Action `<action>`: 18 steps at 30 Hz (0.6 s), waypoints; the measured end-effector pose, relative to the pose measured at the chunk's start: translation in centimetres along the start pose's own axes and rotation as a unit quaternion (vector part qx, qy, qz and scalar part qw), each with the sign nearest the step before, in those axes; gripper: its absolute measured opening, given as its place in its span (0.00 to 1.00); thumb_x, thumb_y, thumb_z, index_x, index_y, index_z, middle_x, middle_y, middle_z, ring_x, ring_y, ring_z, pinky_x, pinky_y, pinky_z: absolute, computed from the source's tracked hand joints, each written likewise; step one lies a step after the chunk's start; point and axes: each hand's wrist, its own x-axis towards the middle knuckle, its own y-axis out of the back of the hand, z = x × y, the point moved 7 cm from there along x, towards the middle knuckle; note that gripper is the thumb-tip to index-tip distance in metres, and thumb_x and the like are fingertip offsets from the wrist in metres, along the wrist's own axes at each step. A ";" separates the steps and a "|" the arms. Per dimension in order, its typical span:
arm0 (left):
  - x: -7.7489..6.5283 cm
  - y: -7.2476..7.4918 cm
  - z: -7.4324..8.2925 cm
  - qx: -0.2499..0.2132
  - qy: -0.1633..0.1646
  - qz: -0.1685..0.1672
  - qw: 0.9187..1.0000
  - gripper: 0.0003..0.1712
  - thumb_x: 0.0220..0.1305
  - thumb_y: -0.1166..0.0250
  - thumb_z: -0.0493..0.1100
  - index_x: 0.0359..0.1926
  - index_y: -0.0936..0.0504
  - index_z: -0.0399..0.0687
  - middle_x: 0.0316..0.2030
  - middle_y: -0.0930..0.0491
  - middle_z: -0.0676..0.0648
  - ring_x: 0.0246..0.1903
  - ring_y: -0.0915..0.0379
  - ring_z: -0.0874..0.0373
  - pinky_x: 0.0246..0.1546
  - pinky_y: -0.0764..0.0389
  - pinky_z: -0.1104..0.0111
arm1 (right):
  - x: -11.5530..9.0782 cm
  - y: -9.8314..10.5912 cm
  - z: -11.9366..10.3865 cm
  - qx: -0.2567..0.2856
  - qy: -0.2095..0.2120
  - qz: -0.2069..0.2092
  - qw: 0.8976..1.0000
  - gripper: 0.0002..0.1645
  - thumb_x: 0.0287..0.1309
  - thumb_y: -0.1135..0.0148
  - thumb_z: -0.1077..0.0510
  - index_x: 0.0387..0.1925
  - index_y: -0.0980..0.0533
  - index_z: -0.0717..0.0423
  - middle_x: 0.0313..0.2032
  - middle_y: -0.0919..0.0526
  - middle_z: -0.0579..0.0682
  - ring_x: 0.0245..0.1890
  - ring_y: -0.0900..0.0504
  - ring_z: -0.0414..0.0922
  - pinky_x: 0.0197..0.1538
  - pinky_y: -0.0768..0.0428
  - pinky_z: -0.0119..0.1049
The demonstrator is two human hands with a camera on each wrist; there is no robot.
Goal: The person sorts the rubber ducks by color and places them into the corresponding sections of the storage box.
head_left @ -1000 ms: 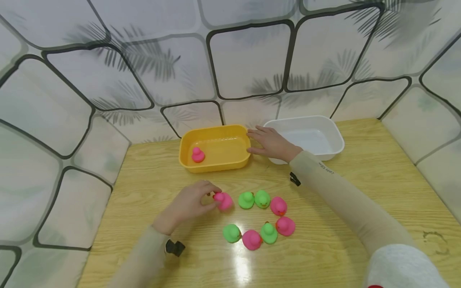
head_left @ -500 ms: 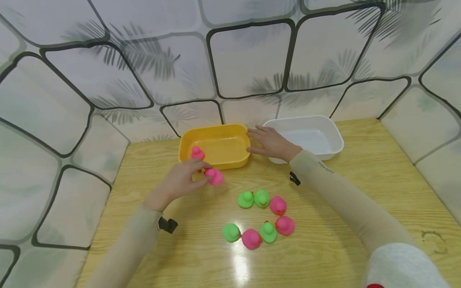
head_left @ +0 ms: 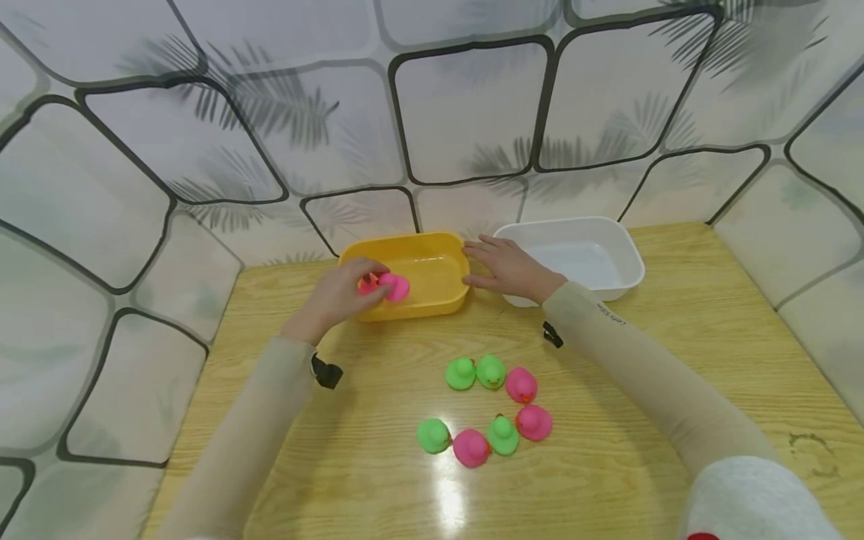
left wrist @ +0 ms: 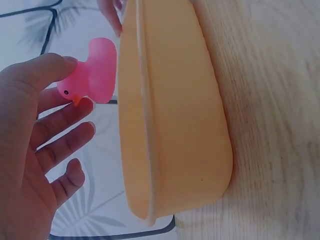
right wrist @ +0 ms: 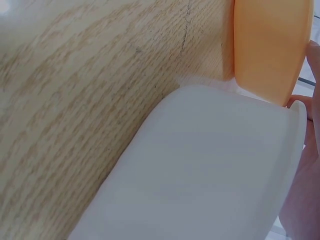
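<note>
Pinched a pink duck (left wrist: 101,76) between thumb and fingers of left grip (head_left: 340,296), with other fingers loose, over yellow tub (head_left: 439,281); touched tub's end with straight-fingered right grip (head_left: 509,268). Seemed mid-placement, probably calling next for lowering and a gentle release. Looked smooth, rounded, dark-eyed, orange-beaked

It was a small walled-in nook, seemingly indoors; whether it belonged to a home, an office or a workroom could not be told. Pale grey walls (head_left: 466,112) printed with dark, rounded stone-like outlines (head_left: 544,97) and grey fern fronds (head_left: 290,116) enclosed a glossy, light-brown wood-grain surface (head_left: 364,450) behind and at both sides.
</note>
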 end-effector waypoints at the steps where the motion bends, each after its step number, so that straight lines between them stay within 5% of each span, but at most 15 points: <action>1: 0.4 0.0 -0.3 0.003 0.005 0.000 1.000 0.20 0.70 0.31 0.48 0.55 0.15 0.39 0.49 0.15 0.41 0.46 0.23 0.44 0.50 0.22 0.51 | 0.0 0.0 0.0 0.001 -0.001 0.000 1.000 0.43 0.75 0.42 0.39 0.77 0.37 0.62 0.78 0.37 0.60 0.80 0.48 0.62 0.78 0.48 0.61; 9: 2.3 -0.5 -2.0 0.008 0.018 0.007 1.000 0.21 0.72 0.32 0.48 0.55 0.15 0.37 0.51 0.16 0.38 0.49 0.23 0.43 0.53 0.22 0.49 | 0.1 -0.3 0.2 -0.004 0.006 0.002 1.000 0.42 0.75 0.42 0.40 0.76 0.37 0.63 0.77 0.37 0.61 0.80 0.47 0.63 0.78 0.47 0.62; 18: 2.9 -1.3 -1.7 0.006 0.009 -0.009 1.000 0.19 0.70 0.31 0.48 0.51 0.14 0.36 0.47 0.14 0.39 0.48 0.21 0.43 0.55 0.20 0.51 | 0.0 -0.1 0.1 -0.001 0.009 0.008 1.000 0.42 0.74 0.41 0.40 0.76 0.36 0.63 0.77 0.36 0.61 0.79 0.46 0.63 0.77 0.47 0.62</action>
